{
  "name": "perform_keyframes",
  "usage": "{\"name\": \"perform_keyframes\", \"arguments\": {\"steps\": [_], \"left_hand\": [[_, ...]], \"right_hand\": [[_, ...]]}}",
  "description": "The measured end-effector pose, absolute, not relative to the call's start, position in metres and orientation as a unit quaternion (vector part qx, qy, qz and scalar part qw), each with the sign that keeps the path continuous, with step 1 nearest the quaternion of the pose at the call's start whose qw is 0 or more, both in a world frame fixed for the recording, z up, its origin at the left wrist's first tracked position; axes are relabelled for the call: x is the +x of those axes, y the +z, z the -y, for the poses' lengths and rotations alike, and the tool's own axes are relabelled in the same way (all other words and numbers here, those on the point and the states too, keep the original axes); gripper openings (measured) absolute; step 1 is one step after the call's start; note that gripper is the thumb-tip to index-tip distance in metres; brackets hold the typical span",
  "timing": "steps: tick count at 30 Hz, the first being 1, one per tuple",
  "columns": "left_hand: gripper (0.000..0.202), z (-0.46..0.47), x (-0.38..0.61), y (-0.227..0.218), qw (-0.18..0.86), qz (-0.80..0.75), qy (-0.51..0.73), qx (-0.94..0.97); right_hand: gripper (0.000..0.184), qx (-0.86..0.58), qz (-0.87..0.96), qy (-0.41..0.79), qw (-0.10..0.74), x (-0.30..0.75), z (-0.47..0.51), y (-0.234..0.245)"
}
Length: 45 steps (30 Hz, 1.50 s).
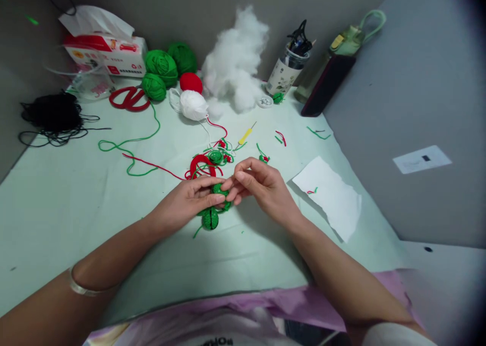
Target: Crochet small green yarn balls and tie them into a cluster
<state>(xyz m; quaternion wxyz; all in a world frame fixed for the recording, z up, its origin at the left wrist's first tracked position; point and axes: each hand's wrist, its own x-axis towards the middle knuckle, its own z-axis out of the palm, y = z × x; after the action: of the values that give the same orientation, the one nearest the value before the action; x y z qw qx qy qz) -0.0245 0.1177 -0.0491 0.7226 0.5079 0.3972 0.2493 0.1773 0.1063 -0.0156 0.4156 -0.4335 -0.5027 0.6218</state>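
My left hand [182, 199] grips a green crocheted piece [219, 189] between thumb and fingers. Below it hangs a round green crocheted ball [210, 218] with a dark line down its middle and a loose yarn tail. Close beside the piece, my right hand [264, 186] is closed in a pinch, thumb against forefinger; what it holds, if anything, is too small to name. Just beyond the hands lie a red crocheted loop [200, 165], another green ball [215, 157] and small red, white and green bits. A yellow-handled hook [245, 136] rests behind them.
Along the back stand a tissue pack [127, 55], green yarn balls [161, 68], white stuffing [239, 62], a pen jar [284, 73] and a bottle [330, 68]. Red scissors [129, 99] and black yarn [53, 114] lie left. White paper [330, 197] lies right, near grey partitions.
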Motion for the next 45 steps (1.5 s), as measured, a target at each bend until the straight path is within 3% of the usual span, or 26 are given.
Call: {"name": "perform_keyframes", "arguments": {"steps": [9, 15, 24, 32, 45], "left_hand": [[0.025, -0.114, -0.017, -0.037, 0.709, -0.365, 0.23, 0.557], [0.014, -0.113, -0.019, -0.036, 0.631, -0.376, 0.242, 0.633], [0.025, -0.115, -0.021, -0.038, 0.655, -0.378, 0.229, 0.613], [0.044, -0.113, -0.02, -0.049, 0.687, -0.395, 0.292, 0.536], [0.009, -0.111, -0.02, -0.043, 0.631, -0.401, 0.325, 0.579]], "right_hand": [[0.028, -0.422, 0.488, 0.646, 0.408, 0.176, -0.105, -0.014], [0.026, -0.424, 0.48, 0.664, 0.386, 0.174, -0.105, -0.02], [0.028, -0.396, 0.361, 0.752, 0.384, 0.177, -0.112, -0.028], [0.019, -0.435, 0.423, 0.661, 0.441, 0.18, -0.112, -0.026], [0.018, -0.42, 0.433, 0.669, 0.434, 0.171, -0.105, -0.025]]}}
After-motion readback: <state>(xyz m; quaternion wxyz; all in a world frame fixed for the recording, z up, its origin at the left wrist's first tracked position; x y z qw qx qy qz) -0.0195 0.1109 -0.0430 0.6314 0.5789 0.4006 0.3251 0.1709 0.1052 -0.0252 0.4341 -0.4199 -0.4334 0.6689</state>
